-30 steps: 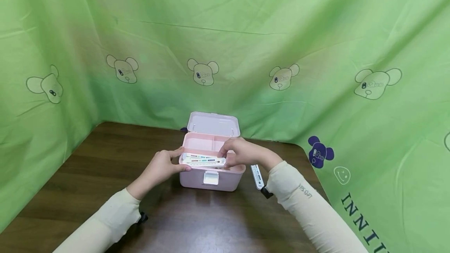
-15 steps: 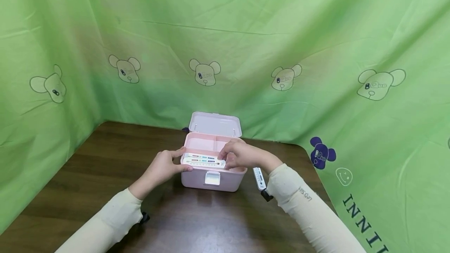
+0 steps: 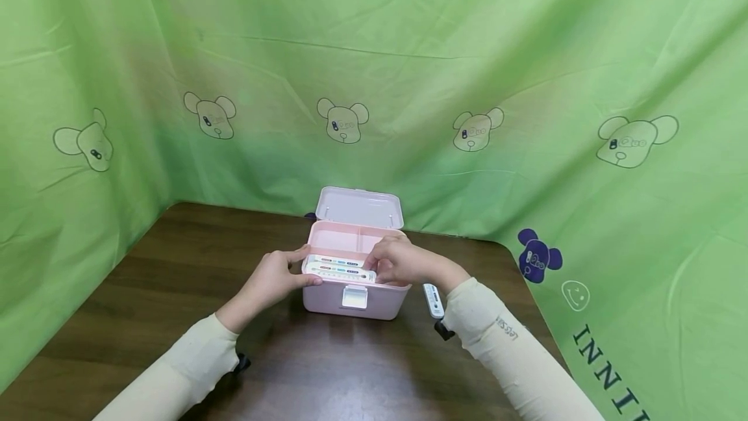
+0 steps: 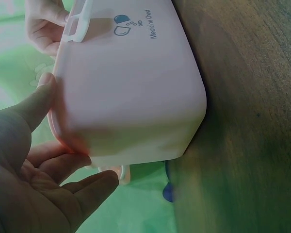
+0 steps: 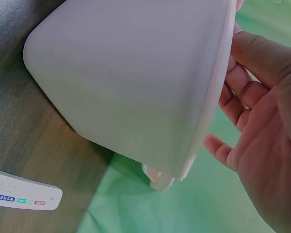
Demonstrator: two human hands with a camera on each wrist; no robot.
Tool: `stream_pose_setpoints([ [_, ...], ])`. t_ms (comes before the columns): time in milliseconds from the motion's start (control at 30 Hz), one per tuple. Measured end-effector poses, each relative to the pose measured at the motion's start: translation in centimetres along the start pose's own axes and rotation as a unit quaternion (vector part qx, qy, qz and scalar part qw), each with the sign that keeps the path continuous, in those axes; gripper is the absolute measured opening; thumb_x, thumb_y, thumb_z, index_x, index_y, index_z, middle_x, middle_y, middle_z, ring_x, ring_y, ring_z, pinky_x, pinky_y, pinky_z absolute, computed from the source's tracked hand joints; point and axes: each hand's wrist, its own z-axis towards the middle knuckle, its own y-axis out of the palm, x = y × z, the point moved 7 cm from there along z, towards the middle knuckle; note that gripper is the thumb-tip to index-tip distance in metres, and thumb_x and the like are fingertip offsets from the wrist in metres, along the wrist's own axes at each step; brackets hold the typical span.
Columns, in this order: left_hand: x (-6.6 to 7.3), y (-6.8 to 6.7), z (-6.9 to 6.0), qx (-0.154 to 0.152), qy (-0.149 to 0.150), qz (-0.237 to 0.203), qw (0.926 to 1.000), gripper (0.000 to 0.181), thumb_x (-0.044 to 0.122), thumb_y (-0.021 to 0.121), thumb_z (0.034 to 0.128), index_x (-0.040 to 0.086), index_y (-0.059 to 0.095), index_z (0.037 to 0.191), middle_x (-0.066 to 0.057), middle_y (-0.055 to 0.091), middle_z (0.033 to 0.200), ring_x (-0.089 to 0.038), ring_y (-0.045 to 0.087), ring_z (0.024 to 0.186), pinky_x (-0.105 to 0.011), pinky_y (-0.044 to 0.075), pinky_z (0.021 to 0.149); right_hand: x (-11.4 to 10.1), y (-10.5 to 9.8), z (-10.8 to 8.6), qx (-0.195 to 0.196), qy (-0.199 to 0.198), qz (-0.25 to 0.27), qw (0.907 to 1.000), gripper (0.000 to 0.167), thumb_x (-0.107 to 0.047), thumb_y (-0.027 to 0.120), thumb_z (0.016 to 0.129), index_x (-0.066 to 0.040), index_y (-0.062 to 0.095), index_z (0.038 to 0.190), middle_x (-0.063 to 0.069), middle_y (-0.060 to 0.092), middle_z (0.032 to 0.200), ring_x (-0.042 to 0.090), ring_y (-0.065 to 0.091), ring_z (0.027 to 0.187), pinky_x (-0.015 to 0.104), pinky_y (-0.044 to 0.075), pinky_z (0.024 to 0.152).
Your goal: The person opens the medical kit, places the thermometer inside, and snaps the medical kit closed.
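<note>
A pink medicine chest (image 3: 327, 299) stands with its lid raised. Two white thermometer cases with printed scales and coloured labels lie side by side in its front part: a rear case (image 3: 334, 261) and a front case (image 3: 339, 271). My left hand (image 3: 271, 280) grips the chest's left rim, thumb at the front and fingers on the side. My right hand (image 3: 403, 260) reaches over the right side and pinches the right end of the front case; the chest wall hides its fingertips in the right wrist view.
Another white thermometer case (image 3: 434, 301) lies on the dark wooden table (image 3: 327, 369), right of the chest and beside my right wrist. The raised lid (image 3: 359, 207) and a pink divided tray (image 3: 333, 239) are at the back. A green curtain (image 3: 374, 51) hangs behind.
The front thermometer case was slanted across the other; it has come down and now lies alongside it. The right hand has lowered slightly with it, and the left hand keeps its grip.
</note>
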Motion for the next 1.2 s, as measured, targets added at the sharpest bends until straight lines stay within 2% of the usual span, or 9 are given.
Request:
stream_pose_setpoints([
  [67, 0.0, 0.0, 0.0, 0.0, 0.0, 0.002, 1.0, 0.082, 0.041, 0.091, 0.0751, 0.006, 0.059, 0.142, -0.01, 0.059, 0.145, -0.021, 0.054, 0.076, -0.028, 0.043, 0.063, -0.1, 0.1, 0.0, 0.003, -0.005, -0.008, 0.9999, 0.025, -0.012, 0.083, 0.08, -0.017, 0.077, 0.104, -0.012, 0.072, 0.093, 0.013, 0.061, 0.104, 0.055, 0.027, 0.114],
  [233, 0.1, 0.0, 0.1, -0.001, 0.0, 0.003, 1.0, 0.082, 0.041, 0.091, 0.0757, 0.006, 0.059, 0.143, -0.01, 0.058, 0.145, -0.025, 0.058, 0.086, -0.028, 0.044, 0.067, -0.3, 0.1, 0.0, 0.016, -0.016, -0.037, 0.9991, 0.024, -0.011, 0.083, 0.079, -0.018, 0.077, 0.101, -0.012, 0.072, 0.091, 0.012, 0.06, 0.101, 0.056, 0.028, 0.111],
  [367, 0.1, -0.1, 0.1, -0.002, 0.0, 0.006, 1.0, 0.083, 0.043, 0.09, 0.0758, 0.006, 0.058, 0.143, -0.009, 0.058, 0.145, -0.023, 0.055, 0.079, -0.028, 0.045, 0.068, -0.5, 0.0, -0.1, 0.023, -0.025, -0.052, 0.9981, 0.023, -0.013, 0.083, 0.079, -0.018, 0.077, 0.101, -0.011, 0.073, 0.092, 0.013, 0.061, 0.1, 0.058, 0.031, 0.108],
  [600, 0.1, 0.0, 0.2, -0.005, -0.001, 0.009, 0.9999, 0.083, 0.043, 0.09, 0.0757, 0.006, 0.058, 0.143, -0.009, 0.058, 0.145, -0.015, 0.042, 0.063, -0.028, 0.044, 0.065, 0.1, -0.3, -0.5, 0.037, -0.008, -0.019, 0.9991, 0.025, -0.014, 0.081, 0.082, -0.016, 0.077, 0.107, -0.007, 0.073, 0.097, 0.017, 0.06, 0.107, 0.057, 0.031, 0.113],
  [700, 0.1, 0.0, 0.2, -0.003, 0.001, 0.01, 0.9999, 0.083, 0.043, 0.09, 0.0758, 0.006, 0.058, 0.143, -0.009, 0.059, 0.145, -0.019, 0.052, 0.073, -0.029, 0.045, 0.069, 0.5, -0.5, -1.1, 0.053, 0.015, -0.002, 0.9985, 0.023, -0.015, 0.079, 0.086, -0.015, 0.077, 0.109, -0.006, 0.072, 0.103, 0.02, 0.057, 0.112, 0.054, 0.034, 0.11],
  [767, 0.1, 0.0, 0.1, -0.002, 0.003, 0.011, 0.9999, 0.083, 0.043, 0.09, 0.0759, 0.007, 0.059, 0.143, -0.009, 0.059, 0.145, -0.022, 0.056, 0.081, -0.029, 0.046, 0.071, 0.8, -0.8, -1.6, 0.072, 0.029, 0.006, 0.9969, 0.021, -0.015, 0.077, 0.089, -0.015, 0.077, 0.11, -0.005, 0.072, 0.105, 0.021, 0.057, 0.114, 0.052, 0.036, 0.107],
  [867, 0.1, 0.1, 0.1, -0.002, 0.003, 0.011, 0.9999, 0.082, 0.042, 0.09, 0.0759, 0.007, 0.059, 0.143, -0.009, 0.059, 0.145, -0.022, 0.056, 0.08, -0.029, 0.046, 0.07, 1.2, -1.4, -2.4, 0.123, 0.046, 0.016, 0.9912, 0.017, -0.015, 0.076, 0.091, -0.015, 0.076, 0.108, -0.005, 0.072, 0.102, 0.02, 0.059, 0.109, 0.05, 0.039, 0.104],
  [1000, 0.0, 0.1, 0.0, -0.002, 0.0, 0.009, 1.0, 0.082, 0.042, 0.091, 0.0758, 0.007, 0.058, 0.143, -0.008, 0.059, 0.145, -0.018, 0.049, 0.068, -0.028, 0.044, 0.063, 1.6, -2.3, -3.8, 0.201, 0.066, 0.029, 0.977, 0.015, -0.015, 0.076, 0.092, -0.012, 0.076, 0.107, -0.005, 0.07, 0.095, 0.02, 0.059, 0.099, 0.046, 0.041, 0.098],
  [1200, -0.2, 0.0, -0.2, 0.004, 0.005, 0.012, 0.9999, 0.082, 0.043, 0.09, 0.0765, 0.009, 0.059, 0.144, -0.007, 0.06, 0.145, -0.02, 0.054, 0.077, -0.027, 0.043, 0.062, 2.3, -2.8, -6.1, 0.276, 0.095, 0.026, 0.9562, 0.015, -0.017, 0.076, 0.092, -0.01, 0.076, 0.106, -0.001, 0.071, 0.098, 0.025, 0.06, 0.105, 0.05, 0.039, 0.102],
])
